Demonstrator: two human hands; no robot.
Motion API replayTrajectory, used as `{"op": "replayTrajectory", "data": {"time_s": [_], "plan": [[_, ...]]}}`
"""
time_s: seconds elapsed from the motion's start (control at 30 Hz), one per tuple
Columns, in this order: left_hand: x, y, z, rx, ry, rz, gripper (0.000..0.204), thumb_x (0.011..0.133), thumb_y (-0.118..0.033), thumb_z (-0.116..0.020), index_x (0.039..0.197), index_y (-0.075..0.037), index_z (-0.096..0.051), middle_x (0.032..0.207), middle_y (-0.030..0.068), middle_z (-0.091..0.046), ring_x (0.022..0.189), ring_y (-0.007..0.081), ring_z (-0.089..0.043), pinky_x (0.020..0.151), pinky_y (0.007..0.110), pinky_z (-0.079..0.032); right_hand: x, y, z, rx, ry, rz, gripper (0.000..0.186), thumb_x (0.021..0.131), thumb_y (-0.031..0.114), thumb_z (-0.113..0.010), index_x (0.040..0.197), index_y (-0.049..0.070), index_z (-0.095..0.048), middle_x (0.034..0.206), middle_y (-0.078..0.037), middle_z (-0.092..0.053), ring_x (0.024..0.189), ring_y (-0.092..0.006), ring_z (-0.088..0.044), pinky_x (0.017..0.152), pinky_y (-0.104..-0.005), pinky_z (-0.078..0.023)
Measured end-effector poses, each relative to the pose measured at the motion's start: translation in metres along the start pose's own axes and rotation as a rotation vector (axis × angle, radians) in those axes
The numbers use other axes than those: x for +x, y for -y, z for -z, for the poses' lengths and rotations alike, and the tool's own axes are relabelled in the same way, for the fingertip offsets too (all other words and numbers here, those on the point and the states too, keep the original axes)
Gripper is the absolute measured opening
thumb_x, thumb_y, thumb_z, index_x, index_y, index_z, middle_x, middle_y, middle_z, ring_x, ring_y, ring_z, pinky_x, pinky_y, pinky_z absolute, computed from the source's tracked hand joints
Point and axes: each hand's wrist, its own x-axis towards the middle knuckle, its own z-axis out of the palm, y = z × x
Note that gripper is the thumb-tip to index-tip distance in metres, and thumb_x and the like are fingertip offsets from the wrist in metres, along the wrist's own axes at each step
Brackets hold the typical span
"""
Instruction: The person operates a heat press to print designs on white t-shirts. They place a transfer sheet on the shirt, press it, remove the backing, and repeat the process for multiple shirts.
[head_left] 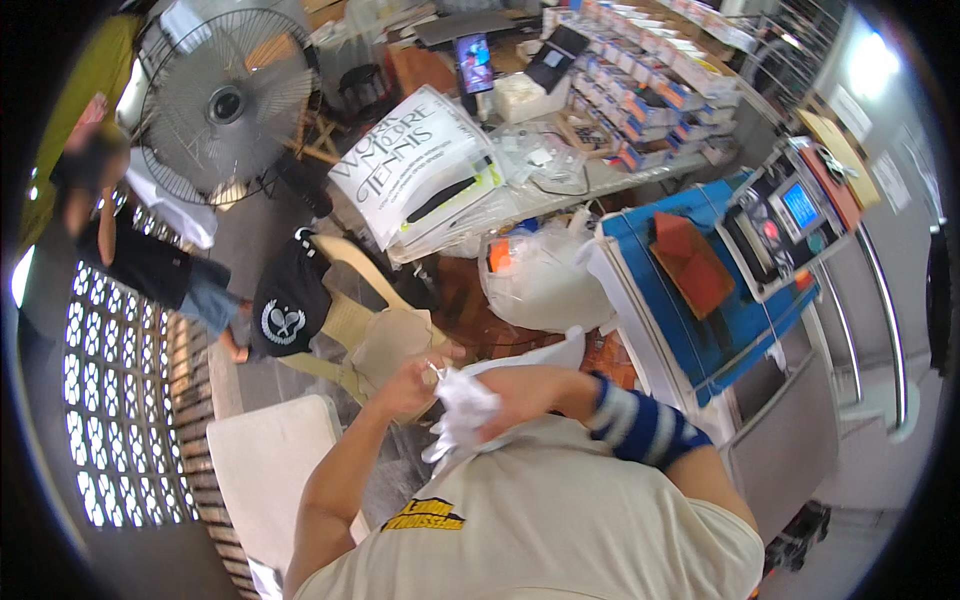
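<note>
A bunched white cloth or plastic (462, 400) is at the centre, in front of my body. My right hand (505, 400) grips it from the right, its fingers mostly hidden behind the white material. My left hand (410, 385) is at the left side of the bundle, fingertips closed on a thin white strand at its top. Just beyond my hands stands a cream plastic chair (372, 278) with a black printed cloth (290, 290) over its back. Further white material (540, 350) lies behind my right forearm, which has a blue and white striped band.
A blue-topped machine (640, 250) stands at right; a cluttered table (530, 200) with small boxes (640, 90) is ahead, a white bag (545, 290) below it. A standing fan (230, 105), another person (140, 270) and a pale padded seat (265, 460) are at left.
</note>
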Motion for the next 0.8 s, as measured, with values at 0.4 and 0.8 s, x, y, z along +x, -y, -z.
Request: {"op": "replayTrajectory", "data": {"time_s": [0.4, 0.8], "plan": [[0.045, -0.03, -0.143, 1.188, 0.582, -0.342, 0.028, 0.077, -0.029, -0.078, 0.085, -0.005, -0.064, 0.079, 0.0144, -0.065, 0.083, 0.0353, -0.067, 0.074, 0.045, -0.053, -0.27, 0.072, -0.26, -0.261, -1.18, -0.95, 0.034, 0.07, 0.014, -0.084, 0.098, 0.002, -0.069, 0.094, -0.017, -0.07, 0.089, -0.0352, -0.067, 0.078, -0.0432, -0.052], [0.131, -0.109, -0.289, 0.803, 0.834, -0.546, 0.029, 0.074, -0.023, -0.085, 0.086, -0.006, -0.065, 0.079, 0.0135, -0.067, 0.077, 0.0352, -0.066, 0.067, 0.043, -0.05, -0.471, -0.033, -0.499, -0.398, -2.257, -1.461, 0.021, 0.073, -0.006, -0.059, 0.091, 0.0, -0.067, 0.093, -0.016, -0.07, 0.084, -0.0307, -0.067, 0.077, -0.0366, -0.052]]}}
